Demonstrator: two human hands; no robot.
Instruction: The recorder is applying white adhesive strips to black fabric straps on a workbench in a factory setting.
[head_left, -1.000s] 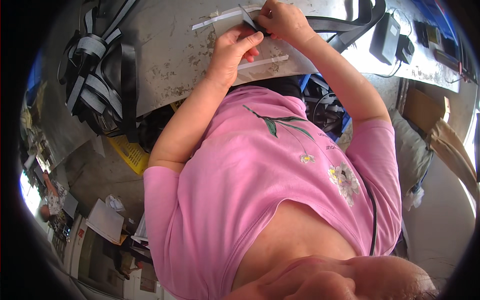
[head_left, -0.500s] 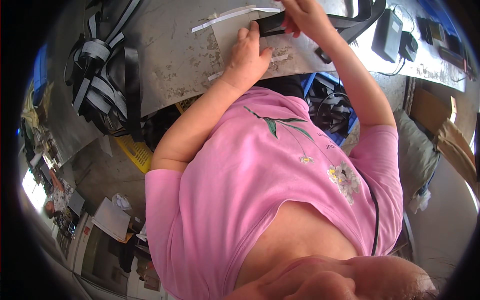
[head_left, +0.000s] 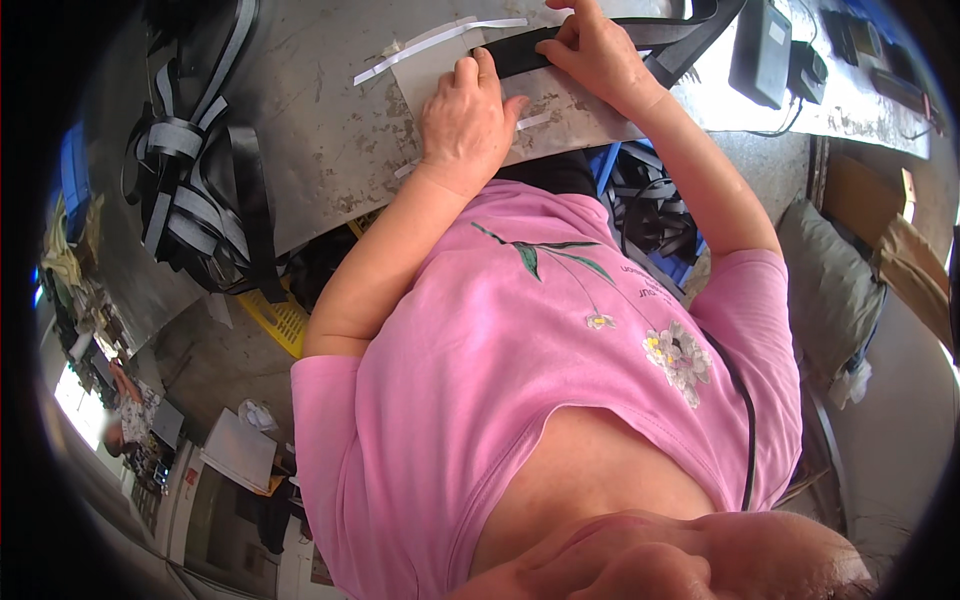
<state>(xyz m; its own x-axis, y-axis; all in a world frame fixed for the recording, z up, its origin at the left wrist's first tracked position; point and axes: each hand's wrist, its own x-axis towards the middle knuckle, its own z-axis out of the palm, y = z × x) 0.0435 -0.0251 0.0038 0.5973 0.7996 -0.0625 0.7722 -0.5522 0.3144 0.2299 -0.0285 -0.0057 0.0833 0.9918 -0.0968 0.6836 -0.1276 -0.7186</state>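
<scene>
A flat black strap (head_left: 512, 55) lies across a pale rectangular sheet (head_left: 405, 82) on the metal table, its length running off to the right. My left hand (head_left: 465, 125) rests at the strap's left end with fingertips pressing down and thumb spread away. Further along, my right hand (head_left: 603, 62) pinches the strap between thumb and fingers; part of the grip is hidden. White strips of tape (head_left: 440, 48) edge the sheet on its far side, and shorter white pieces lie nearer me.
A tangled bundle of black and grey straps (head_left: 185, 190) hangs over the table's left side. At the right stand a black box-shaped device (head_left: 762, 55) and a cabled adapter (head_left: 806, 72). Below the table are a blue crate (head_left: 680, 270) of black straps and a yellow crate (head_left: 275, 320).
The whole view has shifted slightly. My right hand has come lower over the strap and its fingers have changed position; my left hand stays at the strap's end.
</scene>
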